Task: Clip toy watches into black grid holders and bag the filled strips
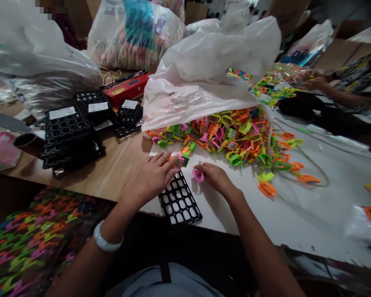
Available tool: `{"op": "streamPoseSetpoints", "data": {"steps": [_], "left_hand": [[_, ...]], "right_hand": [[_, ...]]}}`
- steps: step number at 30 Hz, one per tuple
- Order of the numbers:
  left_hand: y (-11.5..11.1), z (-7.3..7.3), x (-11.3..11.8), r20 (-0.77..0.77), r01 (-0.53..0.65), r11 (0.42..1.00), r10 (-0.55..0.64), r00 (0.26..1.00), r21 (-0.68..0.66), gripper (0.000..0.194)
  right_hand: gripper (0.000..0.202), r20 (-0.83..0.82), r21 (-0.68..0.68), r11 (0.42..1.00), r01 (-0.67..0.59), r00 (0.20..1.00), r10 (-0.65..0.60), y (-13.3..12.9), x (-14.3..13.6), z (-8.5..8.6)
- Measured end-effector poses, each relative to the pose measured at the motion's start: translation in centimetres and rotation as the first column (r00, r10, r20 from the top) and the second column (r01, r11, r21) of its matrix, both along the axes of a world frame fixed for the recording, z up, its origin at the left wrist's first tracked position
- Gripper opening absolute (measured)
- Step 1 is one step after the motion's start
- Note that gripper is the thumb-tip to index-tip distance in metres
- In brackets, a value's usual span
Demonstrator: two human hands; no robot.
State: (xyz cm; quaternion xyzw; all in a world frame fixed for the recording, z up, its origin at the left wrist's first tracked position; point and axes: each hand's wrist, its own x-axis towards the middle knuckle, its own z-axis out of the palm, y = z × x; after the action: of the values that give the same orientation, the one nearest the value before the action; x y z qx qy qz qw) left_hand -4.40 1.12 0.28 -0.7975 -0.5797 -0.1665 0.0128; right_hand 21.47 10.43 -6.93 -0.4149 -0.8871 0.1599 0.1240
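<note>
A black plastic grid tray [179,202] lies at the table's front edge, mostly bare in its near rows. Over its far end rests my left hand [154,173], palm down with fingers stretched out, against several toy watches. A pink toy watch [178,161] and a green toy watch [186,157] show at its fingertips; an orange one is partly hidden under the fingers. Just right of the tray, my right hand [214,176] is closed on a pink toy watch [198,175], pinched between thumb and fingers, its strap curved in a loop.
Beyond my hands, a heap of bright toy watches [235,134] spills from a white plastic bag [200,93]. Stacked black trays [68,132] and a red box [128,90] stand left. Bagged colourful pieces [34,243] lie below left. Another person's hands [315,81] work at far right.
</note>
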Motion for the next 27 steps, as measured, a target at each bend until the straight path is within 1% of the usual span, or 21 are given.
{"op": "streamPoseSetpoints", "data": {"steps": [2,4,7,9,11,12,13,14,16,17,18,19,21,22,24,26,27], "left_hand": [[0.3,0.5,-0.1,-0.006,0.008,1.0,-0.008,1.0,-0.03,0.052],[0.8,0.8,-0.2,-0.008,-0.001,0.999,0.001,1.0,-0.044,0.053],[1.6,0.7,0.0,-0.018,-0.005,0.997,0.003,1.0,-0.081,0.055],[1.9,0.6,0.1,-0.024,0.0,0.992,-0.003,1.0,-0.124,0.055],[2.0,0.5,0.2,-0.025,-0.006,0.989,0.002,1.0,-0.147,0.056],[1.9,0.5,0.2,-0.024,-0.006,0.989,0.003,1.0,-0.147,0.056],[1.9,0.5,0.2,-0.021,-0.005,0.99,0.002,1.0,-0.141,0.056],[1.8,0.4,0.2,-0.018,-0.004,0.991,0.002,1.0,-0.131,0.056],[1.8,0.4,0.3,-0.01,-0.005,0.994,0.004,1.0,-0.111,0.055],[1.8,0.3,0.3,-0.006,-0.002,0.995,0.002,1.0,-0.104,0.055],[1.8,0.3,0.3,-0.004,-0.002,0.995,0.001,1.0,-0.098,0.055],[1.9,0.2,0.3,-0.004,0.001,0.996,-0.001,1.0,-0.093,0.055],[2.0,0.1,0.2,-0.001,0.008,0.997,-0.008,1.0,-0.082,0.055],[2.1,0.0,0.2,0.003,0.011,0.997,-0.01,1.0,-0.077,0.055],[2.1,-0.1,0.1,0.018,0.011,0.997,-0.01,1.0,-0.07,0.055],[2.0,-0.1,0.1,0.024,0.008,0.998,-0.006,1.0,-0.07,0.054],[1.9,-0.1,0.0,0.022,0.004,0.997,-0.002,1.0,-0.074,0.054]], "right_hand": [[0.034,-0.019,-0.071,0.997,0.014,1.0,-0.015,-0.7,0.8,-0.2],[0.033,-0.019,-0.094,0.995,0.037,0.999,-0.039,-1.2,1.4,-0.3],[0.031,0.036,-0.007,0.993,0.115,0.993,-0.115,-1.5,1.9,-0.2],[0.019,0.04,0.034,0.981,0.193,0.98,-0.195,-1.7,2.3,-0.1],[0.006,-0.053,0.006,0.965,0.262,0.964,-0.261,-2.2,2.4,0.0],[0.008,-0.139,-0.053,0.956,0.288,0.946,-0.293,-2.6,2.3,0.0],[0.012,-0.242,-0.151,0.942,0.299,0.913,-0.329,-3.2,1.9,0.0],[0.018,-0.347,-0.28,0.918,0.283,0.861,-0.371,-3.9,1.3,0.0],[0.028,-0.502,-0.529,0.832,0.168,0.728,-0.467,-5.4,-0.6,0.0],[0.032,-0.547,-0.61,0.787,0.093,0.67,-0.503,-6.1,-1.9,-0.1],[0.034,-0.579,-0.654,0.756,0.024,0.628,-0.52,-6.7,-3.4,-0.2],[0.034,-0.6,-0.672,0.74,-0.03,0.607,-0.521,-7.2,-4.8,-0.4],[0.029,-0.618,-0.67,0.738,-0.079,0.609,-0.496,-7.4,-7.3,-0.9],[0.025,-0.617,-0.658,0.749,-0.072,0.623,-0.481,-7.3,-8.3,-1.2],[0.015,-0.588,-0.617,0.787,-0.007,0.669,-0.455,-6.9,-9.5,-1.6],[0.009,-0.545,-0.569,0.818,0.078,0.71,-0.447,-6.5,-9.9,-1.9],[0.008,-0.524,-0.559,0.823,0.104,0.725,-0.447,-6.5,-9.8,-1.9]]}}
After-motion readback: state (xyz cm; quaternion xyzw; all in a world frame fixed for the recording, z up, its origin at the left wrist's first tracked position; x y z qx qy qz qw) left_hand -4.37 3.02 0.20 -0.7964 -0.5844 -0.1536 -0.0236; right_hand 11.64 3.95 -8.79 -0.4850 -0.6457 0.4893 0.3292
